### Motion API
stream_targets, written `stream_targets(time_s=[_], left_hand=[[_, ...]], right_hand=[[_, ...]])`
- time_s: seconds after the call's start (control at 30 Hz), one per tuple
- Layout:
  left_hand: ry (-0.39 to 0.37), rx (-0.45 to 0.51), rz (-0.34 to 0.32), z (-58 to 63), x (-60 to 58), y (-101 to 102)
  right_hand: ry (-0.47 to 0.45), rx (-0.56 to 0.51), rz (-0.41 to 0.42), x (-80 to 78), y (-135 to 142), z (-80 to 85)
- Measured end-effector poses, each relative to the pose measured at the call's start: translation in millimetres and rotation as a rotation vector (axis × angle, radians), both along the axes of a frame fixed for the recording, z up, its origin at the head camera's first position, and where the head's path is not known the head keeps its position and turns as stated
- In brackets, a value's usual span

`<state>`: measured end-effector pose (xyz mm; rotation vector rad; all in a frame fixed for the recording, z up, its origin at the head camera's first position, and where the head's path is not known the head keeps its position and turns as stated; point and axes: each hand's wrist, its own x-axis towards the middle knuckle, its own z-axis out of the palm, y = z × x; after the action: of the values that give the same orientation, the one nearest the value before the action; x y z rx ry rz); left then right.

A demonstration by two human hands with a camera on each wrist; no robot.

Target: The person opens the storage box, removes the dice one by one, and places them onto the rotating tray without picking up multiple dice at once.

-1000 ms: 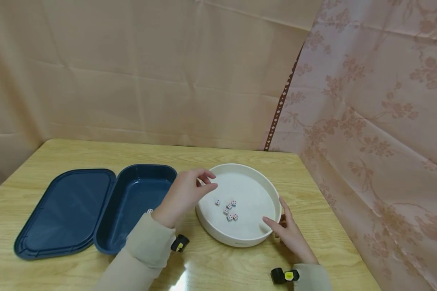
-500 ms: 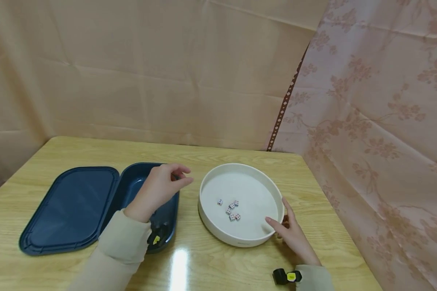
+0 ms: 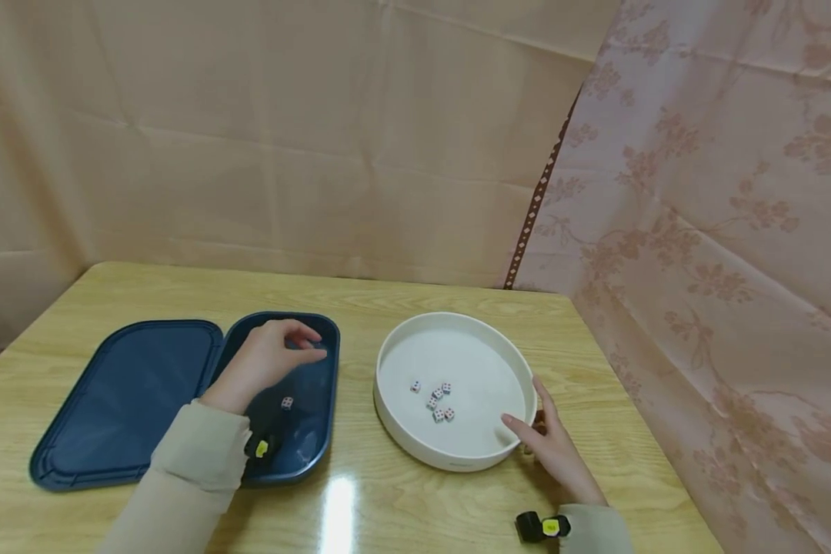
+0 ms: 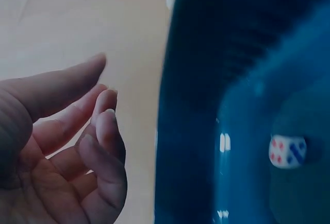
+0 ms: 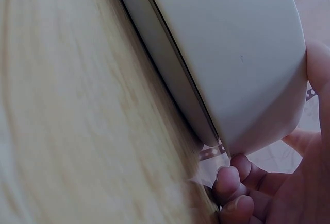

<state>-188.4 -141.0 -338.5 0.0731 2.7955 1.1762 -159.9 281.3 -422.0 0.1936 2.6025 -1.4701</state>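
My left hand (image 3: 266,358) hovers over the dark blue box (image 3: 312,435), its fingers loosely bent. The left wrist view shows a gap between thumb and fingertips and nothing held. One white die (image 3: 287,402) lies on the box floor, with red and blue pips on the die (image 4: 287,152) visible in the left wrist view. With the thumb over the rim and the fingers outside, my right hand (image 3: 554,446) grips the near right edge of a round white tray (image 3: 474,354). Several dice (image 3: 432,402) lie inside it, mostly clustered left of its middle.
A dark blue lid (image 3: 138,392) lies flat on the wooden table (image 3: 402,512), against the left side of the box. A strip of table separates box and tray. Beige and floral curtains (image 3: 305,154) hang behind and to the right.
My left hand has moved left from above the white tray to above the blue box, uncovering the die there. The right hand keeps its grip, and the tray's dice look unmoved.
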Motion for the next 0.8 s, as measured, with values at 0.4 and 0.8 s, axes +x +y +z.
stream_targets(time_s=[0.4, 0.8], left_hand=[[-0.23, 0.021, -0.08, -19.7, -1.0, -23], [-0.303, -0.051, -0.118, -31.0, -7.0, -29]], right_hand=[[-0.003, 0.004, -0.006, -0.3, 0, -1.5], [-0.022, 0.014, -0.01, -0.6, 0, -1.1]])
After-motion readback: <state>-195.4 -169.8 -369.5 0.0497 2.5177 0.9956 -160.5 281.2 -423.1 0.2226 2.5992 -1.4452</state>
